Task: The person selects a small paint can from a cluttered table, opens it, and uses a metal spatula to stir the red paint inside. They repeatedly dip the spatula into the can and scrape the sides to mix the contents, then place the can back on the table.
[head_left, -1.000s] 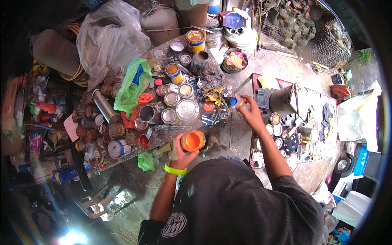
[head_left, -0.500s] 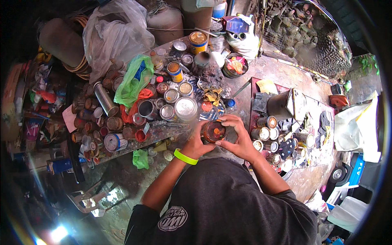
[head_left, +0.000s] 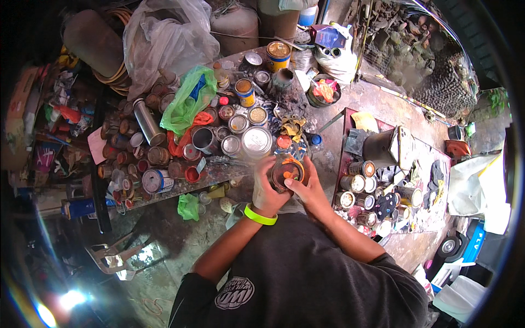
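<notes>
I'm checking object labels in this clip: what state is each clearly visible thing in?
Round container: gripped from both sides
Orange-smeared lid: on top; full seating unclear
Left hand: curled around the container
Right hand: gripping the container, thumb on lid
Large silver tin: lidded
Grey can: open
Red cup: open
Silver cylinder: lying on its side
Dark bucket: open, coloured material inside

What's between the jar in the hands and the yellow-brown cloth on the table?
In the head view, a round red lid and part of a striped cloth lie between the jar and the yellow-brown cloth.
</notes>
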Demonstrator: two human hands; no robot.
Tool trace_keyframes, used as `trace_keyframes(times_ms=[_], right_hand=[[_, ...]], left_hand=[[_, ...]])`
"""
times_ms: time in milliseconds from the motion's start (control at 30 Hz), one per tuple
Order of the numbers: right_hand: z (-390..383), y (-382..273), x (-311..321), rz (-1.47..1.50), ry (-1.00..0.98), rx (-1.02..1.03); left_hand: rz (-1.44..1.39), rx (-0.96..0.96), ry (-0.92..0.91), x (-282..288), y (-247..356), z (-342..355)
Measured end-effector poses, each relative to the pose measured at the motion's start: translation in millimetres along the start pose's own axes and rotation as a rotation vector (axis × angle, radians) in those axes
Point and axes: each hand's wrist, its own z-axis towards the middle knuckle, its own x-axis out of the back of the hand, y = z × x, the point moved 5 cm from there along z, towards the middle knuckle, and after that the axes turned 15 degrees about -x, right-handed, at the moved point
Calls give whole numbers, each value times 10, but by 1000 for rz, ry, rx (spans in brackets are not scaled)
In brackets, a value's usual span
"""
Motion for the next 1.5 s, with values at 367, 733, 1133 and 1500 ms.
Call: trace_keyframes(times_ms=[367, 733, 1133, 1500], right_hand=[[-37, -259, 69, -467, -138, 200], [245, -38, -296, -512, -233, 181], [507, 786, -1712, -595, -532, -93], [-322, 2816, -4522, -757, -903, -307]], left_hand=[[-779, 566, -22, 92, -65, -210], [-456, 530, 170, 413, -277, -564], [-610, 790, 533, 1890, -121, -1349], [-404, 751, 863, 4495, 330, -3376]])
